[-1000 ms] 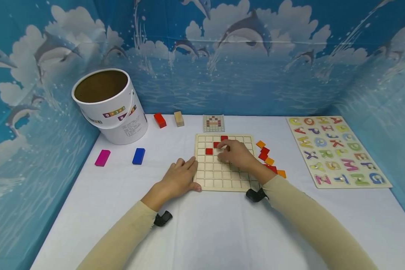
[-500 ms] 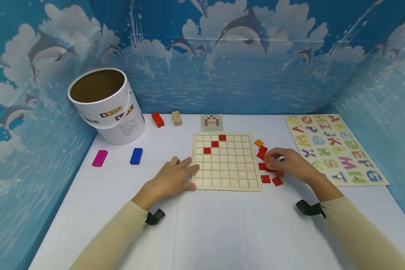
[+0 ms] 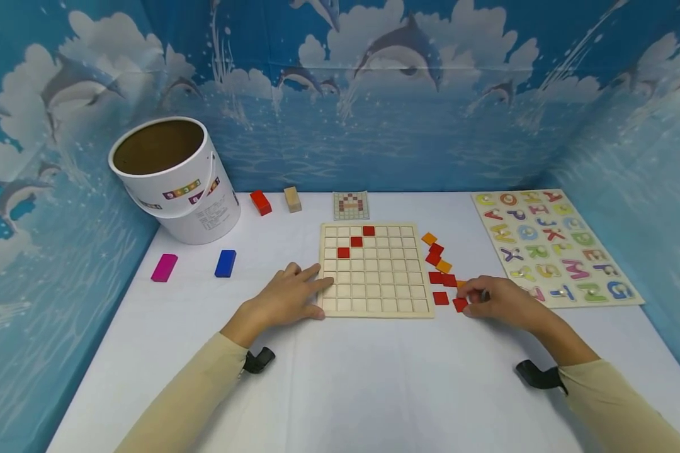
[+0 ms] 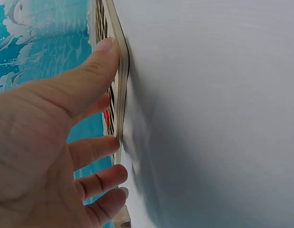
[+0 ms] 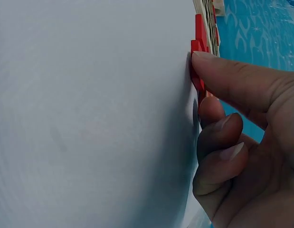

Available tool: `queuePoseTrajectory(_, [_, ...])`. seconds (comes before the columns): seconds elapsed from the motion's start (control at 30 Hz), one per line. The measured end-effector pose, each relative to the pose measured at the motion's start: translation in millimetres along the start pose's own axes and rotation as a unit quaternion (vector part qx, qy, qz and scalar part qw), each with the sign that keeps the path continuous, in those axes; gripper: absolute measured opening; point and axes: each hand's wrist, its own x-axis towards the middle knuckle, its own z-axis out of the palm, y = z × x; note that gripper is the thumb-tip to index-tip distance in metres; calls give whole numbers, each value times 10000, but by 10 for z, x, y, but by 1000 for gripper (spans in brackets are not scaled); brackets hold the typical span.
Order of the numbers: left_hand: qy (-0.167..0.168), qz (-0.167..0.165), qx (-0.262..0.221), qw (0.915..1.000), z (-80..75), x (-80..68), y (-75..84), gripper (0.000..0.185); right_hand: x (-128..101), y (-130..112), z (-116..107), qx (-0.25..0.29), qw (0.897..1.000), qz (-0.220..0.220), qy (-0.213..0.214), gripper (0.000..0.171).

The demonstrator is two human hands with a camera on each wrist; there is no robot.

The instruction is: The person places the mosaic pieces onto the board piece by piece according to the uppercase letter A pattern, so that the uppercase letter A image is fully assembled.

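Right hand [image 3: 501,302] pinching red tile [image 3: 460,305] off board's [image 3: 374,308] right edge; left hand [image 3: 286,299] flat, steadying board. Thin tile could slip from fingertips or knock neighbouring tiles [image 3: 441,277].

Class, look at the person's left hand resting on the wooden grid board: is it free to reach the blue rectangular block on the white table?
Probably yes. The left hand only rests on the wooden grid board, holding nothing, and bare white table lies between it and the blue rectangular block.

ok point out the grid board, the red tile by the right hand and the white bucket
grid board [image 3: 386,291], head view, on a bare cell in its lower rows
red tile [image 3: 459,305], head view, on its top face, left of the fingertips
white bucket [image 3: 204,211], head view, on its outer wall
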Motion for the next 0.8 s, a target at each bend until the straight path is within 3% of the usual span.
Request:
queuePoseTrajectory(0.2, [27,-81,-63,9999,-6,14,-28,77,19,22,18,36,9998,185,73,27])
queuePoseTrajectory(0.5, [-3,-461,147,9988,-27,44,-44,86,115,8,-84,1521,9878,294,133,38])
queuePoseTrajectory(0.63, [6,-362,32,9993,-31,61,-45,87,258,-126,-66,2294,9721,409,263,46])
queuePoseTrajectory(0.8, [-6,-235,-69,9997,-37,95,-43,87,522,-346,54,3309,9429,354,142,52])
